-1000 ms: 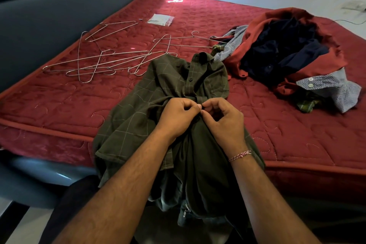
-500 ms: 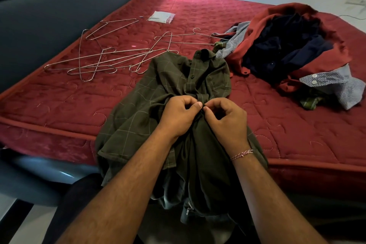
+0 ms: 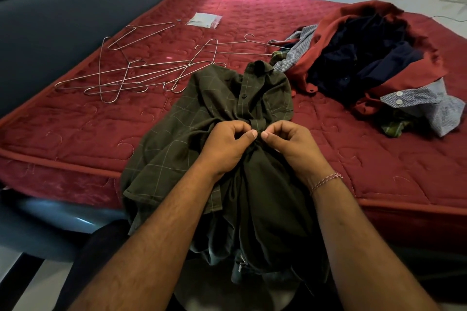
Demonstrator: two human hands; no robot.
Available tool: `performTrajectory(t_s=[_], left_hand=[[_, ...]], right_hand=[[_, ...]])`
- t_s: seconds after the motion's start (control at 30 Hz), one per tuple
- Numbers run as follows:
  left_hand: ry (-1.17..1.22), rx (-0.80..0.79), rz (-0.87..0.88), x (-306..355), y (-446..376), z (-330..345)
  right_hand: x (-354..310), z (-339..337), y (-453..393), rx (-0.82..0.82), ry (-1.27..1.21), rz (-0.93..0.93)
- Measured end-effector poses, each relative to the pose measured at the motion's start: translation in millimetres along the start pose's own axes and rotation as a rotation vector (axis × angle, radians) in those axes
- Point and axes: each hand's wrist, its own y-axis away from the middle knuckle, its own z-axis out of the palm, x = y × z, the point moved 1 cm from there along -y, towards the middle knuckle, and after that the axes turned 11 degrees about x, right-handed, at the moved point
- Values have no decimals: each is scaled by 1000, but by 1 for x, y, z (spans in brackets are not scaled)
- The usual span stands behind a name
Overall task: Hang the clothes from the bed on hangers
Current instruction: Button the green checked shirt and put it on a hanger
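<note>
Pinching the front placket of the green shirt, both hands meet at its middle, just below a fastened button. The left hand has its fingers curled in, thumb tip pressed against the fabric at the placket; the right hand mirrors it, fingers bent tight and thumb tip facing the left thumb, the two thumbs close together but not touching. A thread bracelet circles the right wrist. What the fingertips grip under the cloth is hidden

The shirt lies collar-up on the near edge of the red mattress, its lower part hanging over the side toward the person. Left of and behind the shirt, a scatter of wire hangers lies crossed over one another on the mattress, one reaching toward the clothes pile on the right. That pile holds a red garment wrapped round dark navy cloth, with a blue patterned cuff with two white buttons at its near side. A small clear packet lies farther back, near the padded headboard
</note>
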Motion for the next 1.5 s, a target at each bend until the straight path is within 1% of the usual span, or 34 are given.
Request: performTrajectory(t_s=[0.07, 0.13, 0.2, 0.27, 0.3, 0.37, 0.43, 0.47, 0.5, 0.57, 0.63, 0.67, 0.7, 0.73, 0.77, 0.83, 0.87, 0.9, 0.93, 0.97, 1.0, 1.03, 1.07, 1.1, 1.13, 1.17, 1.2, 1.23, 1.3, 1.33, 1.4, 1.47, 1.5], left_hand=[[-6, 42, 2, 3, 2, 0], [-27, 92, 25, 10, 5, 1], [-108, 148, 71, 16, 13, -4], [-231, 199, 181, 17, 23, -15], [-324, 196, 258, 16, 28, -22], [-560, 107, 358, 11, 33, -34], [-718, 23, 356, 6, 36, -39], [-722, 33, 361, 6, 35, -42], [-674, 65, 370, 9, 33, -45], [-421, 153, 327, 22, 29, -52], [-160, 180, 263, 37, 17, -59], [-96, 147, 258, 47, 9, -63], [-54, 70, 251, 57, 0, -68], [-19, -60, 233, 68, -11, -76], [-7, -234, 191, 78, -22, -85], [-67, -595, 87, 98, -45, -103], [-130, -740, 29, 107, -57, -107], [-217, -830, -26, 119, -71, -109], [-338, -855, -62, 131, -87, -106], [-479, -800, -47, 148, -105, -99], [-655, -639, 40, 166, -126, -90], [-816, -360, 195, 184, -147, -80], [-906, 4, 371, 207, -165, -74], [-883, 315, 491, 226, -173, -71], [-789, 502, 550, 242, -175, -70], [-717, 584, 587, 253, -175, -69], [-678, 584, 585, 258, -174, -68], [-645, 552, 579, 257, -173, -66], [-543, 460, 518, 240, -159, -66], [-482, 415, 464, 225, -147, -67], [-342, 290, 359, 186, -119, -64], [-190, 167, 231, 140, -79, -54], [-79, 136, 165, 116, -56, -48]], right_hand=[[1, 1, 0, 56, 11, 19], [1, 3, 2, 113, 50, -11], [-3, 2, 9, 171, 120, -71], [-8, -5, 16, 232, 282, -172], [-10, -9, 20, 246, 394, -225], [-11, -19, 28, 218, 578, -285], [-11, -28, 33, 171, 668, -275], [-13, -32, 34, 164, 672, -266], [-16, -37, 34, 162, 647, -253], [-26, -46, 32, 149, 523, -197], [-37, -53, 28, 121, 313, -113], [-44, -58, 25, 86, 216, -73], [-50, -63, 22, 38, 140, -44], [-61, -70, 16, -30, 99, -31], [-71, -78, 11, -121, 101, -13], [-96, -93, -8, -338, 189, 38], [-109, -100, -20, -443, 282, 69], [-125, -104, -37, -503, 418, 62], [-139, -105, -57, -525, 585, 16], [-154, -102, -81, -469, 762, -61], [-169, -97, -106, -324, 938, -196], [-184, -90, -128, -62, 1077, -369], [-204, -84, -142, 284, 1128, -536], [-221, -75, -148, 570, 1121, -669], [-234, -67, -149, 750, 1088, -771], [-243, -58, -148, 826, 1056, -845], [-250, -51, -143, 857, 1030, -886], [-250, -48, -142, 864, 1013, -894], [-240, -40, -128, 849, 967, -849], [-226, -37, -118, 807, 924, -810], [-191, -28, -89, 636, 777, -675], [-143, -13, -52, 421, 572, -479], [-117, -5, -32, 336, 468, -374]])
